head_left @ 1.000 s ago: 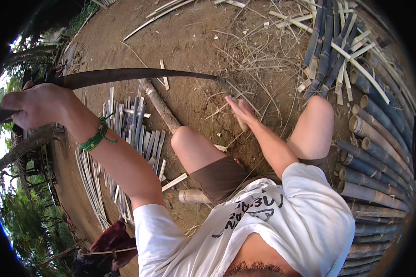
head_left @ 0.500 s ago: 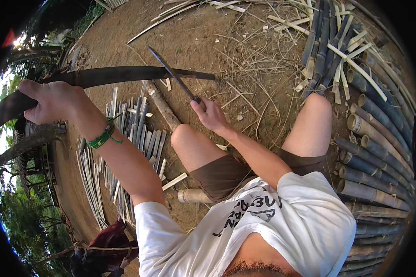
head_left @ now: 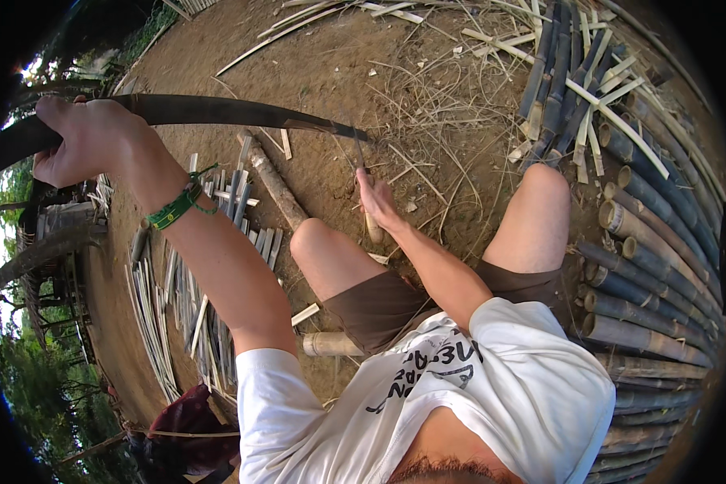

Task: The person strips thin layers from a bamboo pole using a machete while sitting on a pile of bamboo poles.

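The bamboo strip (head_left: pixel 218 110) is long, dark and flat, with a slightly curved run across the upper left of the view. Its near end is gripped in the left hand (head_left: pixel 89 141), raised at the left edge, and from there it stretches rightward and narrows to a thin, split tip just above the right hand (head_left: pixel 377 198). Its surface is dark brown-green and dull, with a paler edge near the tip. The knife (head_left: pixel 363 189) stands nearly upright in the right hand: a narrow dark blade points up and meets the strip's tip, while the pale wooden handle pokes out below the closed fingers, near the knee.
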The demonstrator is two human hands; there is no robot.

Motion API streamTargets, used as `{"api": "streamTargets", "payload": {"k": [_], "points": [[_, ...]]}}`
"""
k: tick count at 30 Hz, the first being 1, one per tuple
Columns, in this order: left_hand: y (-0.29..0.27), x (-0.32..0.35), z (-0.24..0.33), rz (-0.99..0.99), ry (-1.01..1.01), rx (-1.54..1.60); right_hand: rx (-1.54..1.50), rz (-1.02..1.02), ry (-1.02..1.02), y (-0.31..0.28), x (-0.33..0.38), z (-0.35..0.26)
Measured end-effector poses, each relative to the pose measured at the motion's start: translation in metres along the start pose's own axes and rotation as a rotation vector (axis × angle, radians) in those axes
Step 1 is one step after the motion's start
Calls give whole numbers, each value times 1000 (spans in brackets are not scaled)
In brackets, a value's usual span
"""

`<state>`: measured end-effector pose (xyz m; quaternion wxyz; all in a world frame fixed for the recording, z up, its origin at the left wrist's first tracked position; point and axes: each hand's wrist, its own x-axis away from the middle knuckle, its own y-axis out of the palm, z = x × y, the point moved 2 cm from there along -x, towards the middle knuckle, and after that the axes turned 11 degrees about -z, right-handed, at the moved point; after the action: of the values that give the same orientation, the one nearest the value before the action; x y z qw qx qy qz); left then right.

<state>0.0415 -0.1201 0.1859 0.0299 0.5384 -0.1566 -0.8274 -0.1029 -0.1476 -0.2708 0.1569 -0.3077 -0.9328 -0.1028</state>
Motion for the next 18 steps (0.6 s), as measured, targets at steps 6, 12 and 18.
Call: {"api": "streamTargets", "payload": {"k": [6,12,18], "points": [[7,-1,-2,23,10,-13,191,34,-384,14,25,-22],[17,2,-6,45,15,-99,-19,-43,-155,7,12,-19],[14,-4,-17,82,-5,-116,-63,-48,-16,6,-2,17]]}}
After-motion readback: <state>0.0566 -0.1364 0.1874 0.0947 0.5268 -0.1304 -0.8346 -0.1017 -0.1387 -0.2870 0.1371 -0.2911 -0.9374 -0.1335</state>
